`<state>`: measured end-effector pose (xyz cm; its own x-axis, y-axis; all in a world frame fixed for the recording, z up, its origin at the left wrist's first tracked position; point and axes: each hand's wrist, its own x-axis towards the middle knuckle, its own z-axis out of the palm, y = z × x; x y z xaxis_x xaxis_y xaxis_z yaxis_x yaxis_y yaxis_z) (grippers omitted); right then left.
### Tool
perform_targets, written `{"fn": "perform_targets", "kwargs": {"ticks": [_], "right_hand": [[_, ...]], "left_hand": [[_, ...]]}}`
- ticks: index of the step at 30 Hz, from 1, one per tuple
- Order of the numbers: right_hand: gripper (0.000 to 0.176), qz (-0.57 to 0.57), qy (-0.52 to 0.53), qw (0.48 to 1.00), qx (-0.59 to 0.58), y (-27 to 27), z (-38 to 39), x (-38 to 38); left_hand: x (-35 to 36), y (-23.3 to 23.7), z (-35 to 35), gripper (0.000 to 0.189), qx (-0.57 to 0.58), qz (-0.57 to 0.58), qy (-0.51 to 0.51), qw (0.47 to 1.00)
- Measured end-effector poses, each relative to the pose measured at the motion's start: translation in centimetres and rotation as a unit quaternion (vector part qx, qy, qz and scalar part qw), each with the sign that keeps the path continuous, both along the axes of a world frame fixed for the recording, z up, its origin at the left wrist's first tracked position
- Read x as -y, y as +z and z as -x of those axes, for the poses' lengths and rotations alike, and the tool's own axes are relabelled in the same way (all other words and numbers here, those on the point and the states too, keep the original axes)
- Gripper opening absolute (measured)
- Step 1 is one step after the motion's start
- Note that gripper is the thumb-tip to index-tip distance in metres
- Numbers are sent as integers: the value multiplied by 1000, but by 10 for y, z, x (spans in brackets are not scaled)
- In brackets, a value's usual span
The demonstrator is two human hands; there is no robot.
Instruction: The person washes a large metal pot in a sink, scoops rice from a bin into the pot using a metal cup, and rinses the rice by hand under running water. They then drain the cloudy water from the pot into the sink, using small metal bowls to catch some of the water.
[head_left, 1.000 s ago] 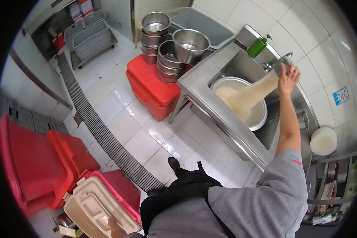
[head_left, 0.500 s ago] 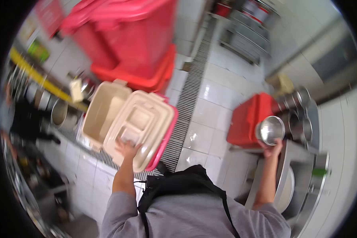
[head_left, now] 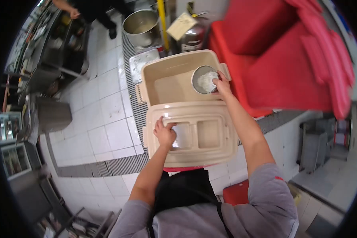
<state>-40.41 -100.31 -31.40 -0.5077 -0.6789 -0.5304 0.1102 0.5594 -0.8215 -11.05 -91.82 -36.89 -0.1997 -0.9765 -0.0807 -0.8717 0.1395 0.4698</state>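
My right hand (head_left: pixel 223 84) grips a round metal bowl (head_left: pixel 195 81) by its right side, over the far right part of a beige plastic bin (head_left: pixel 162 85). White stuff (head_left: pixel 207 81) lies in the bowl; its kind I cannot make out. The bin stands uncovered at the far side, its beige inner wall and floor showing. Its beige lid (head_left: pixel 194 158) lies across the near side, with moulded recesses in its top. My left hand (head_left: pixel 165 133) holds the lid at the left recess, fingers bent over the recess edge. A pinkish-red edge shows beneath the lid.
Large red bins (head_left: pixel 273 75) stand close on the right. Beyond the beige bin are a metal pot (head_left: pixel 141 29), a yellow post (head_left: pixel 162 23) and a metal canister (head_left: pixel 192 39). Another person's dark-clothed legs (head_left: pixel 103 18) show far left. Floor drain grating (head_left: pixel 123 164) runs alongside.
My view has swung left, towards the beige bin. My right hand has brought the bowl from beside the sink to over the bin. My left hand stays on the lid, its fingers more bent.
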Motion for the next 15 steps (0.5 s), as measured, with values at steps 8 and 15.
{"fn": "perform_targets", "kwargs": {"ticks": [8, 15], "right_hand": [[77, -230, 190, 886, -354, -165, -10, 117], [93, -320, 231, 818, -418, -289, -15, 129]], "left_hand": [[23, 15, 21, 23, 19, -40, 2, 999], [27, 13, 21, 19, 19, -88, 8, 996]]}}
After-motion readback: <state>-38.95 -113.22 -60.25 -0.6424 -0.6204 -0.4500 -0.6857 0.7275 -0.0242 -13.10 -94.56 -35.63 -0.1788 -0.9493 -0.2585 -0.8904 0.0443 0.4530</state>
